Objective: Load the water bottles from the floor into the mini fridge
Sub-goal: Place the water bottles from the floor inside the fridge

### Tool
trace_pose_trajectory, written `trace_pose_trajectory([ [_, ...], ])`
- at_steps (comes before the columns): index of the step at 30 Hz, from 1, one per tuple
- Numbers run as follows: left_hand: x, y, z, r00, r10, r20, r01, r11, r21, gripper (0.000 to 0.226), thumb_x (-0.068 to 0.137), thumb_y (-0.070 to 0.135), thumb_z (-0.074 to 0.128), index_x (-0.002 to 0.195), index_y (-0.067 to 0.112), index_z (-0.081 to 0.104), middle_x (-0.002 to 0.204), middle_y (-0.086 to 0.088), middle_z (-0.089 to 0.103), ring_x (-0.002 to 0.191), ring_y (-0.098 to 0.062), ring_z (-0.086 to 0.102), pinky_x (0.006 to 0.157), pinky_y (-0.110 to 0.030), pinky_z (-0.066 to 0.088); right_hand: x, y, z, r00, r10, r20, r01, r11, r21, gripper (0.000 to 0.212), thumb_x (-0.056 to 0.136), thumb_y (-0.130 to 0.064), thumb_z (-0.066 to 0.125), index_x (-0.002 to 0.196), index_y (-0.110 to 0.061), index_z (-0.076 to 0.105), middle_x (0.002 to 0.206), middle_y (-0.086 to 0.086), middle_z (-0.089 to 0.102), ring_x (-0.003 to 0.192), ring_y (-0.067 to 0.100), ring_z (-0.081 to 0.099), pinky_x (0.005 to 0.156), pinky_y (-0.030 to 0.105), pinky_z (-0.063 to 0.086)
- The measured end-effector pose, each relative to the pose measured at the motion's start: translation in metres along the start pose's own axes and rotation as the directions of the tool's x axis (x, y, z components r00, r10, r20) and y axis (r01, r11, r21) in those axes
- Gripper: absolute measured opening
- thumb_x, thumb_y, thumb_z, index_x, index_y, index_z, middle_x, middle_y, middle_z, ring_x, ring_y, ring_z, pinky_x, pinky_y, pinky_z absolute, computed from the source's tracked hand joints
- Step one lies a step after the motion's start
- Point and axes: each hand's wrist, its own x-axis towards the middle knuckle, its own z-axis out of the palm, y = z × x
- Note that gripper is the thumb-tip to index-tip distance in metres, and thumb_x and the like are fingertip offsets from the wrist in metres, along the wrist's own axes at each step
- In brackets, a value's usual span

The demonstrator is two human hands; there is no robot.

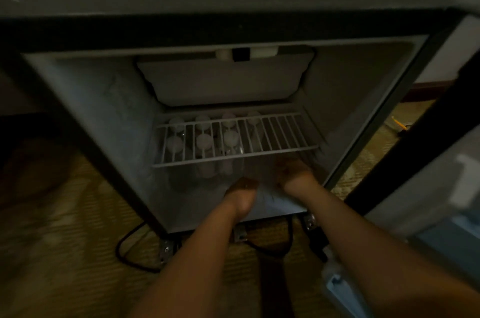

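**Both arms reach under the mini fridge shelf**

I knelt over the open mini fridge [104, 109] with both bare forearms stretched forward and down into its lower compartment, beneath the white wire shelf [280, 133]. My left grip [241, 189] sat just inside the front lip, its back turned up and the fingers pointing away from me. My right grip [294, 169] was farther in and to the right, directly under the shelf's front edge. Both were dim and smeared by blur, and I could not tell how far either was open or whether it had hold of anything. A faint clear shape lay between them, too vague to name.

The water bottles [204, 142] stood upright on the fridge floor, to the left of my grips. Seven white caps showed through the shelf bars: four in the back row and three in front. Any print on the bottles was too blurred to read.

One white freezer flap [226, 83] hung closed above the single shelf. The door [428, 187] stood open on my right. One black cord [124, 252] looped over the patterned carpet [78, 213] below the fridge.
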Motion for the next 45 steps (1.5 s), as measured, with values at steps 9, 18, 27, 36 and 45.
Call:
trace_pose_trajectory([
  [9,-0.11,0.014,-0.067,0.999,-0.031,0.02,0.027,0.982,0.189,0.053,0.099,0.043,0.027,0.133,0.006,0.046,0.121,-0.01,0.056,0.108,-0.024,0.057,0.077,-0.027,0.044,-0.097,-0.048,-0.025,0.983,-0.174,0.056,0.172,0.984,0.045,0.025,0.095,-0.019,0.053,0.107,0.0,0.063,0.072,0.004,0.057,0.063,0.016,0.056,0.062,0.029,0.05],
  [18,-0.242,0.02,-0.164,0.991,0.034,-0.126,0.016,0.926,0.377,0.051,0.098,0.041,0.034,0.137,0.009,0.042,0.132,-0.012,0.052,0.114,-0.026,0.055,0.096,-0.038,0.044,-0.211,-0.161,-0.045,0.902,-0.384,0.196,0.413,0.901,-0.134,0.026,0.095,-0.021,0.052,0.111,-0.005,0.063,0.091,0.01,0.063,0.081,0.02,0.064,0.08,0.036,0.055],
  [27,-0.397,-0.062,-0.237,0.952,0.022,-0.305,0.124,0.884,0.451,0.046,0.095,0.042,0.044,0.129,0.013,0.052,0.118,-0.006,0.059,0.104,-0.02,0.058,0.095,-0.037,0.047,-0.342,-0.258,0.019,0.764,-0.536,0.36,0.628,0.746,-0.221,0.026,0.094,-0.022,0.054,0.114,-0.008,0.062,0.098,0.009,0.064,0.084,0.021,0.064,0.075,0.032,0.054],
  [36,-0.48,-0.199,-0.267,0.915,-0.127,-0.384,0.282,0.88,0.381,0.039,0.09,0.04,0.053,0.12,0.014,0.057,0.101,-0.002,0.061,0.097,-0.02,0.059,0.089,-0.036,0.049,-0.428,-0.289,0.137,0.664,-0.525,0.532,0.704,0.679,-0.208,0.029,0.091,-0.018,0.057,0.119,-0.01,0.059,0.109,0.011,0.065,0.092,0.021,0.067,0.072,0.03,0.054],
  [45,-0.494,-0.32,-0.238,0.896,-0.288,-0.34,0.351,0.926,0.14,0.045,0.093,0.031,0.052,0.131,0.008,0.05,0.134,-0.01,0.053,0.121,-0.024,0.051,0.1,-0.034,0.041,-0.452,-0.253,0.254,0.595,-0.44,0.673,0.718,0.668,-0.198,0.028,0.089,-0.016,0.061,0.116,-0.008,0.061,0.114,0.012,0.063,0.091,0.022,0.063,0.057,0.02,0.042],
])
